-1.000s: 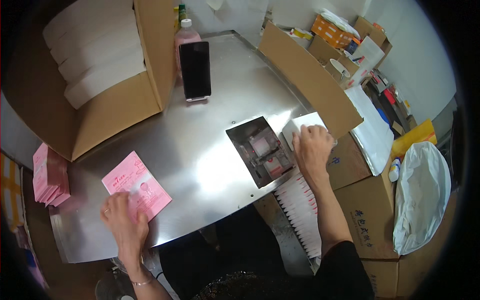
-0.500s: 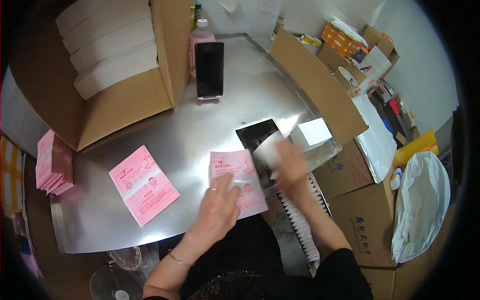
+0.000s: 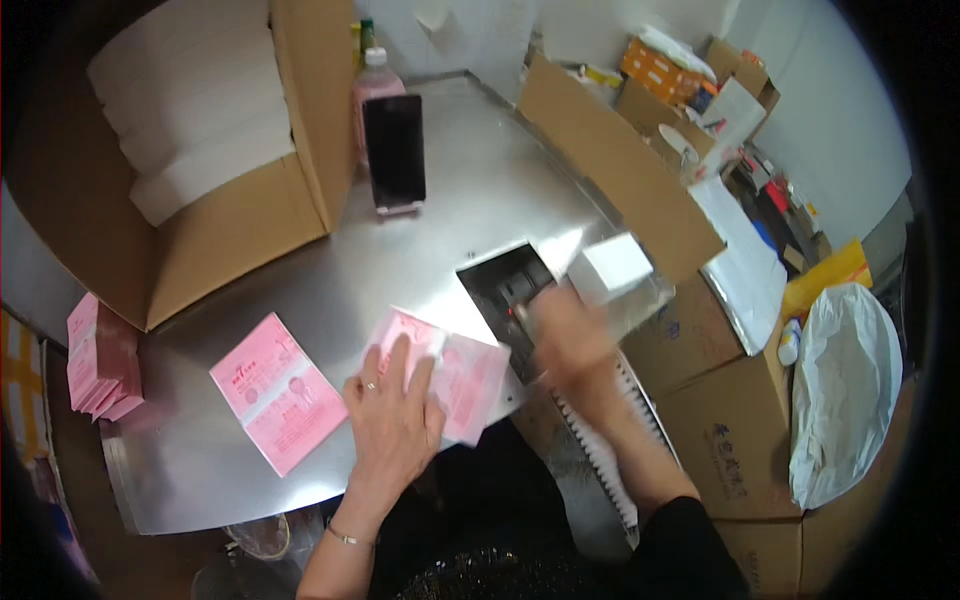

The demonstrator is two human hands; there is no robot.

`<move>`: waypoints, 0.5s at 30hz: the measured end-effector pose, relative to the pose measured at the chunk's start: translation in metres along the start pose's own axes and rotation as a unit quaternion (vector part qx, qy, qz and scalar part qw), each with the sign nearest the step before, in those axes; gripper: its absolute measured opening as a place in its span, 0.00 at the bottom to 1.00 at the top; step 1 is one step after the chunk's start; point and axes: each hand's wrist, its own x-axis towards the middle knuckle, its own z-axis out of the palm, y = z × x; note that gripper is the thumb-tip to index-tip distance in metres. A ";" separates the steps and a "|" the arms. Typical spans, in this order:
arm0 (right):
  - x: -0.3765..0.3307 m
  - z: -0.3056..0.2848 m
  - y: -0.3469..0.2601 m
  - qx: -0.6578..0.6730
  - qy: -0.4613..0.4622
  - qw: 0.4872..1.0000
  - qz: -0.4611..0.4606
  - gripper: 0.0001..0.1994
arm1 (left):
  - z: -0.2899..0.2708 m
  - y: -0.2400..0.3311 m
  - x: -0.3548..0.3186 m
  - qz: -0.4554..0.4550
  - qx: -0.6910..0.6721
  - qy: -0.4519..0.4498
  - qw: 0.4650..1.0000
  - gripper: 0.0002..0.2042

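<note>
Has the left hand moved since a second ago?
Yes. The left hand has left the flat pink carton near the table's left front edge and gone right, toward the dark tray, now pressing a second pink carton.

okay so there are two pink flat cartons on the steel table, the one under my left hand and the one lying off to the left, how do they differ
The pink carton under the left hand is pressed down by that hand, partly covered, at the table's near edge. The other pink flat carton lies untouched farther left, its whole printed face showing. The pressed carton looks bent or partly opened; the free one lies flat. Both are pink with similar print and rest on the steel table.
</note>
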 end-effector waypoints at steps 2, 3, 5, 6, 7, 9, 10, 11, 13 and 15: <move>0.021 -0.023 0.024 -0.200 0.025 0.973 0.115 0.12 | -0.003 0.008 -0.001 -0.021 -0.015 -0.023 0.999 0.26; 0.020 -0.022 0.038 -0.207 0.032 0.971 0.111 0.12 | -0.004 0.010 0.007 -0.051 -0.021 -0.027 0.998 0.26; 0.007 -0.012 0.073 -0.188 -0.010 0.970 0.156 0.10 | -0.002 0.020 0.011 -0.048 -0.025 -0.009 0.998 0.27; 0.005 -0.013 0.082 -0.190 -0.007 0.970 0.152 0.10 | -0.007 0.024 0.014 -0.050 -0.017 -0.038 0.998 0.27; 0.001 -0.013 0.081 -0.178 -0.015 0.970 0.167 0.09 | -0.011 0.026 0.012 -0.052 -0.007 -0.073 0.996 0.27; -0.001 -0.012 0.081 -0.164 -0.026 0.969 0.181 0.08 | -0.011 0.018 0.017 -0.053 0.012 -0.070 0.996 0.27; 0.005 -0.013 0.082 -0.148 -0.015 0.971 0.187 0.07 | -0.011 0.014 0.019 -0.048 0.031 -0.062 0.996 0.27; 0.007 -0.014 0.082 -0.133 -0.003 0.972 0.193 0.07 | -0.010 0.014 0.018 -0.048 0.032 -0.063 0.996 0.27; 0.001 -0.013 0.087 -0.125 0.018 0.975 0.181 0.06 | -0.008 0.018 0.016 -0.031 0.005 -0.039 0.999 0.27; -0.003 -0.017 0.087 -0.142 0.075 0.977 0.137 0.13 | -0.003 0.028 0.009 -0.006 -0.005 -0.064 0.998 0.26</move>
